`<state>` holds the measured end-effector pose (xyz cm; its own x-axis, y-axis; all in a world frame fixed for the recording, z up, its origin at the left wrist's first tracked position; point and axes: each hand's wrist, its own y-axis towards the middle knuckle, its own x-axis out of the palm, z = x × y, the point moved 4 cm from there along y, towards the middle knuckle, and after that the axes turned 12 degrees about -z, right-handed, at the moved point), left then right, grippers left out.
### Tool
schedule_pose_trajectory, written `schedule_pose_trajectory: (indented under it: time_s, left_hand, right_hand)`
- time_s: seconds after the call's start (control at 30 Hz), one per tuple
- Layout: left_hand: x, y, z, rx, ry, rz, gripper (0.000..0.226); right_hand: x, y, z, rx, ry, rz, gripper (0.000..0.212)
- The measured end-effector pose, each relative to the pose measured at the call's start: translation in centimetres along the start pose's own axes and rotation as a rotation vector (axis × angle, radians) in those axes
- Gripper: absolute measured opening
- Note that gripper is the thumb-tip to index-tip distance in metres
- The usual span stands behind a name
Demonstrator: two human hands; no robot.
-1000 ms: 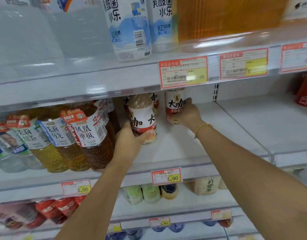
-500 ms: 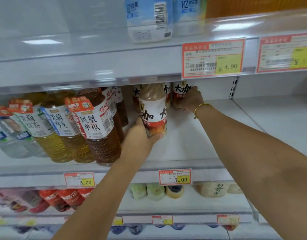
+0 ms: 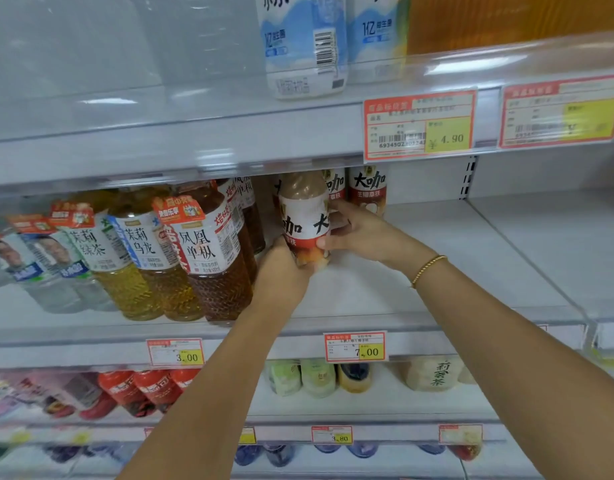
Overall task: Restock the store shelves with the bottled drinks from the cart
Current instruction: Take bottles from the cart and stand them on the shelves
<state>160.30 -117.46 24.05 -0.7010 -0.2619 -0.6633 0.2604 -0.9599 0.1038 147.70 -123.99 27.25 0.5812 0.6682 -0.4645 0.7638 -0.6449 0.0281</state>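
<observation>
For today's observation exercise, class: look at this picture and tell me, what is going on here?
A person is stocking a shop shelf. Both hands grip one coffee drink bottle: the left hand around its base, the right hand on its side. The bottle is upright, low over the shelf, in front of matching bottles at the back. Tea bottles stand to the left; the shelf to the right is bare.

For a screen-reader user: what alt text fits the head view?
Both hands, left hand and right hand, hold a coffee bottle upright on a store shelf, beside tea bottles. More coffee bottles stand behind.
</observation>
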Motion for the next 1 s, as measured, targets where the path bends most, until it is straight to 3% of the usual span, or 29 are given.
schedule_pose_trajectory:
  time_s: [0.07, 0.23, 0.4, 0.53, 0.6, 0.77, 1.0]
  left_hand:
    - [-0.3, 0.2, 0.1, -0.02, 0.014, 0.054, 0.048]
    - [0.0, 1.1, 0.4, -0.139, 0.0, 0.121, 0.079]
    - [-0.7, 2.3, 0.6, -0.192, -0.035, 0.136, 0.074]
    - [-1.2, 3.1, 0.8, -0.192, -0.119, 0.168, 0.065]
    - [-1.2, 3.7, 0.8, -0.209, -0.13, 0.147, 0.064]
    - [-0.9, 4.6, 1.1, -0.207, -0.212, 0.154, 0.074]
    - [-0.4, 6.2, 0.7, -0.156, -0.168, 0.117, 0.061]
  right_hand:
    - [0.2, 0.9, 0.3, -0.002, -0.049, 0.101, 0.06]
    - [0.6, 2.2, 0.2, 0.025, -0.09, 0.249, 0.049]
    - [-0.2, 3.0, 0.9, 0.106, -0.091, 0.155, 0.033]
    - [-1.8, 1.1, 2.8, 0.323, -0.608, 0.074, 0.034]
    - [-2.2, 0.2, 3.6, 0.379, -0.752, 0.043, 0.04]
    - [-1.8, -0.3, 3.7, 0.372, -0.837, 0.02, 0.045]
    - [-2.0, -0.5, 3.7, 0.341, -0.865, 0.013, 0.045]
